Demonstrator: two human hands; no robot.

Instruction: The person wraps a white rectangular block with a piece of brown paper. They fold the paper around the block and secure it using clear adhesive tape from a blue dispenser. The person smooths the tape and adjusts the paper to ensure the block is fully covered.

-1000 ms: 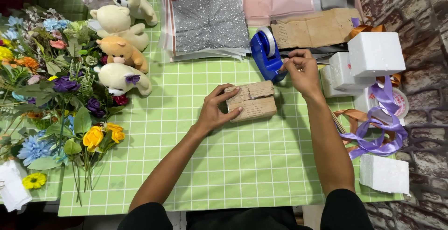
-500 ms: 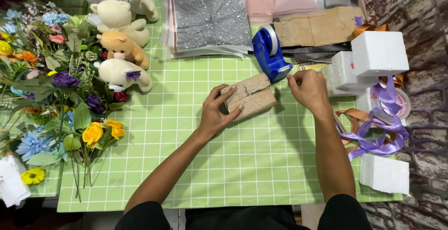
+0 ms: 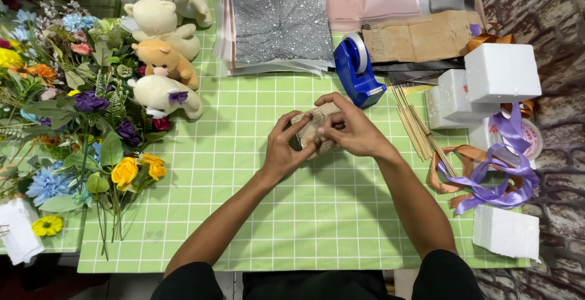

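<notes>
A small block wrapped in brown paper (image 3: 309,128) is held above the green checked tablecloth (image 3: 256,215) near its middle. My left hand (image 3: 285,148) grips its left end from below. My right hand (image 3: 348,130) covers its right side, fingers pressed on the paper. Most of the block is hidden by my fingers. Just behind my hands stands a blue tape dispenser (image 3: 356,70).
Artificial flowers (image 3: 67,117) fill the left side, with several plush bears (image 3: 161,62) beside them. Glittery and pink wrapping sheets (image 3: 280,20) lie at the back. White foam blocks (image 3: 499,71), wooden skewers (image 3: 417,126) and purple and brown ribbons (image 3: 493,178) are on the right.
My right hand came back from beside the tape dispenser onto the wrapped block. The block has been lifted and turned, and both hands now close around it.
</notes>
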